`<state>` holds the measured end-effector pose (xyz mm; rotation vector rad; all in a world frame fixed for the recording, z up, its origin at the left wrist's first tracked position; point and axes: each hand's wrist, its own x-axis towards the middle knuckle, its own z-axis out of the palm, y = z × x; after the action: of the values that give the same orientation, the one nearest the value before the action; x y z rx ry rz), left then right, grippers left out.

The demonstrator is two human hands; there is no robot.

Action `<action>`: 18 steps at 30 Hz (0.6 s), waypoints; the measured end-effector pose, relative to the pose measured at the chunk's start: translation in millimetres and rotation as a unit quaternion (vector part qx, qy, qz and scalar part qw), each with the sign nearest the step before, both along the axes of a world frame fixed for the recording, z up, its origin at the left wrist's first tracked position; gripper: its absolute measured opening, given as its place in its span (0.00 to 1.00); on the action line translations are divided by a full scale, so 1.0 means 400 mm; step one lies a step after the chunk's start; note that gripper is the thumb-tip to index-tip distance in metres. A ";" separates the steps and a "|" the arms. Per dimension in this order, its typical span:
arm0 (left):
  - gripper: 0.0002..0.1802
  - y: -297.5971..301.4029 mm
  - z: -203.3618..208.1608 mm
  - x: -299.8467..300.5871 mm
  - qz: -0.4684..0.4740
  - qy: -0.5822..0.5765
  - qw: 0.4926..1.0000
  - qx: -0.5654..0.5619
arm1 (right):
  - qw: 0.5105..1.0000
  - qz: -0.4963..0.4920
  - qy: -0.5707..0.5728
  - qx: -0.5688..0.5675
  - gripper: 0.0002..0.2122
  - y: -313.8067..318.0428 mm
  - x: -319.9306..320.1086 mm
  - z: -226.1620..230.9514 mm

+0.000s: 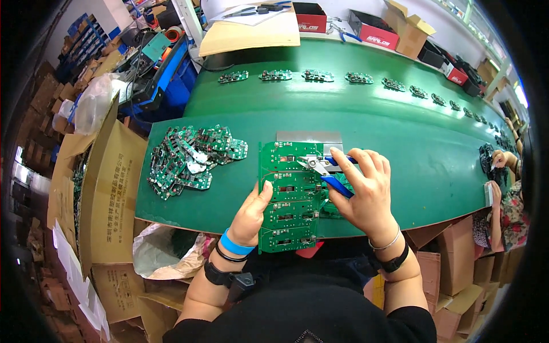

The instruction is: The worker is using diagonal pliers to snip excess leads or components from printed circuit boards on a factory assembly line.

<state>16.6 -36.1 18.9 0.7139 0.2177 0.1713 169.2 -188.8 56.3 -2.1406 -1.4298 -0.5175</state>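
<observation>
My left hand (251, 214) grips the left edge of a green circuit board panel (280, 216), its thumb on top. The panel is divided into several sections with components and cut-out slots. My right hand (369, 191) is closed around blue-handled cutters (338, 186). Their metal jaws lie over the panel's top section, and the handles are spread apart. Beyond the panel, a flat grey metal plate (309, 136) lies on the green work surface (412, 171). Part of another green board shows beneath my right hand. To the left sits a heap of separate circuit boards (220, 143).
Single circuit boards (318, 75) line the green conveyor belt (274, 57) beyond the work surface. Open cardboard boxes (111, 200) stand at the left. A co-worker's hand (503, 159) is at the far right, near dark parts. Pliers (257, 10) lie on cardboard at the back.
</observation>
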 end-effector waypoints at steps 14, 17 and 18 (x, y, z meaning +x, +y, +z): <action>0.22 -0.014 0.006 -0.004 0.012 0.008 0.998 0.053 | 0.999 0.005 -0.036 -0.038 0.28 0.000 0.003 0.013; 0.22 -0.014 0.013 -0.004 0.012 0.018 0.998 0.066 | 0.998 0.006 -0.036 -0.047 0.29 -0.002 0.004 0.012; 0.22 -0.013 0.013 -0.003 0.012 0.020 0.998 0.066 | 0.998 0.006 -0.035 -0.047 0.29 -0.001 0.004 0.012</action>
<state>15.4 -41.4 24.1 0.8464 0.2544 0.1969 170.8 -189.3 61.0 -2.2055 -1.5335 -0.5356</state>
